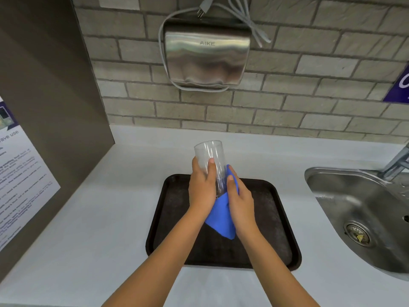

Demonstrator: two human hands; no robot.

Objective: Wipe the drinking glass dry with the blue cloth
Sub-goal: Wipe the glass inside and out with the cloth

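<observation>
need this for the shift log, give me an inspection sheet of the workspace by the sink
surface: white counter, with a dark tray on it, bare where it shows
job's things: clear drinking glass held tilted above the tray; blue cloth against its lower end, hanging down between the hands
clutter: nothing seen
hands: left hand wrapped round the glass; right hand holding the cloth to the glass
cables: grey cord looped around the wall unit, its plug hanging loose
surroundings: steel hand dryer on the brick wall; steel sink with faucet at right; printed poster at left
</observation>
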